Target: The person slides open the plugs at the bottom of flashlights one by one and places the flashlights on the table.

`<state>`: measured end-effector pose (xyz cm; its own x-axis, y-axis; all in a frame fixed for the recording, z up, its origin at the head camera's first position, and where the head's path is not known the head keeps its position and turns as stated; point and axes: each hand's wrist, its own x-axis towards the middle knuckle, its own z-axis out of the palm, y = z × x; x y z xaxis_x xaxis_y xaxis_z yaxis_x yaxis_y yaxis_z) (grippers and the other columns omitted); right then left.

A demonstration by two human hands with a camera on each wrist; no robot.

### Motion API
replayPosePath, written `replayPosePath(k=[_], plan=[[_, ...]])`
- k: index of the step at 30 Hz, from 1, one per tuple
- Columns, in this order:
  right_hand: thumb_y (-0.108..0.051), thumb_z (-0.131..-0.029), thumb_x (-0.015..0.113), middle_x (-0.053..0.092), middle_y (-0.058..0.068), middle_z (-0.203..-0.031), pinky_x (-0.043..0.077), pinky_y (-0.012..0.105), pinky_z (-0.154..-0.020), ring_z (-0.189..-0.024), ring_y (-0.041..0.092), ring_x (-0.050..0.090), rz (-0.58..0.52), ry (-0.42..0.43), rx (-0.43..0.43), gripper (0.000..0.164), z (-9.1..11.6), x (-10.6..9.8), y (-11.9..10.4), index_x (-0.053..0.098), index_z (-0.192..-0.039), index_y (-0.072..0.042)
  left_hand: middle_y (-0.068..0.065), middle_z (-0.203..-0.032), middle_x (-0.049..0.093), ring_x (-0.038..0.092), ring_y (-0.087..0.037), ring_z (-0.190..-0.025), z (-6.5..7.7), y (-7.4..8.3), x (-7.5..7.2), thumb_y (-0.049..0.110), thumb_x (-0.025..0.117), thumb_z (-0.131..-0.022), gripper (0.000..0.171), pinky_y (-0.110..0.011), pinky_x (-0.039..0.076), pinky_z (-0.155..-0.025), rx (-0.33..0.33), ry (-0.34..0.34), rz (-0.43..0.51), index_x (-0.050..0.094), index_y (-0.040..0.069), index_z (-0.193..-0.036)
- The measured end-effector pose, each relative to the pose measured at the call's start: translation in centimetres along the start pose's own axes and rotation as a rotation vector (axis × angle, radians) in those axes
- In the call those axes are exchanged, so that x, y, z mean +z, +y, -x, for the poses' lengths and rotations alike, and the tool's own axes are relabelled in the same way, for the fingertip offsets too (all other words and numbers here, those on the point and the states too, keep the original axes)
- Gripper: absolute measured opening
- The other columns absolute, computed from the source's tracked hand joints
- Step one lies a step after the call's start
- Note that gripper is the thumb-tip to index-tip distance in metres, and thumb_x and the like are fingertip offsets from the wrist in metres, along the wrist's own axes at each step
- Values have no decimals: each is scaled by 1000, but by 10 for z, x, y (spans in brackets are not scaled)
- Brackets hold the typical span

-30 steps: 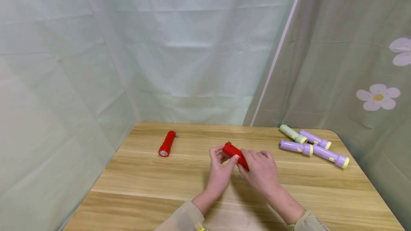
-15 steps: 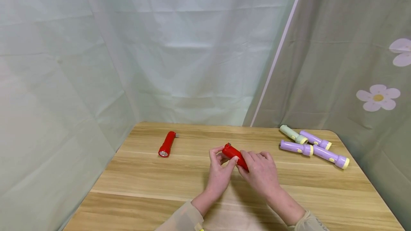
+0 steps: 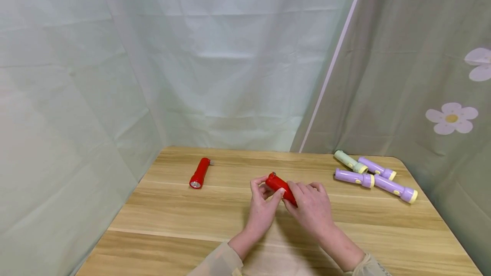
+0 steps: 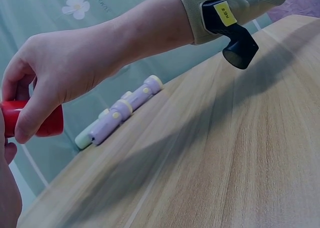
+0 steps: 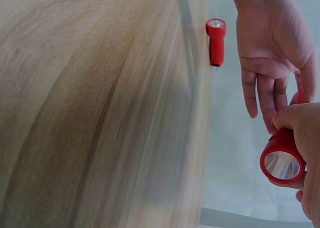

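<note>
Above the table, a red flashlight (image 3: 275, 181) is held between both hands, tilted, its tail end toward the upper left. My left hand (image 3: 262, 210) pinches it near the tail with thumb and index finger. Wrapped around the head end is my right hand (image 3: 312, 207), which hides that part in the head view. The right wrist view shows the flashlight's lens (image 5: 282, 166), unlit, poking out of the right hand (image 5: 311, 133), with the left hand (image 5: 272, 45) beyond. In the left wrist view, a red end of the flashlight (image 4: 52, 124) shows beside the right hand's thumb.
A second red flashlight (image 3: 200, 173) lies at the table's back left. At the back right are a pale green flashlight (image 3: 347, 159) and several purple flashlights (image 3: 350, 176), close together. Curtains (image 3: 230, 76) hang behind the wooden table (image 3: 172, 225).
</note>
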<state>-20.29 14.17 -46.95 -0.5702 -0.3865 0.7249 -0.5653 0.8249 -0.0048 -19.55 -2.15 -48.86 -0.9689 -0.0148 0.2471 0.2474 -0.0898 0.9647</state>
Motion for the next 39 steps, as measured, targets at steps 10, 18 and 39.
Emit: replayPosePath(k=[10, 18, 39], plan=[[-26, -72, 91, 74, 7, -89, 47, 49, -84, -73, 26, 70, -6, 20, -8, 49, 1, 2, -1, 71, -112, -7, -12, -127, 61, 62, -29, -116, 0, 1, -2, 22, 72, -97, 55, -32, 52, -96, -14, -24, 9, 36, 16, -138], [-24, -71, 92, 74, 8, -89, 48, 49, -84, -73, 26, 70, -14, 31, -16, 48, 1, 3, -2, 71, -111, -6, -13, -129, 60, 61, -28, -118, 1, 1, -4, 23, 72, -98, 56, -32, 52, -96, -25, -33, 10, 34, 16, -139], [-25, -72, 91, 74, 7, -90, 48, 49, -85, -74, 26, 71, -7, 16, -15, 48, 3, 3, -3, 71, -111, -7, -13, -127, 62, 61, -27, -116, 3, 2, -5, 22, 72, -98, 56, -30, 53, -92, -40, -40, 10, 35, 16, -139]])
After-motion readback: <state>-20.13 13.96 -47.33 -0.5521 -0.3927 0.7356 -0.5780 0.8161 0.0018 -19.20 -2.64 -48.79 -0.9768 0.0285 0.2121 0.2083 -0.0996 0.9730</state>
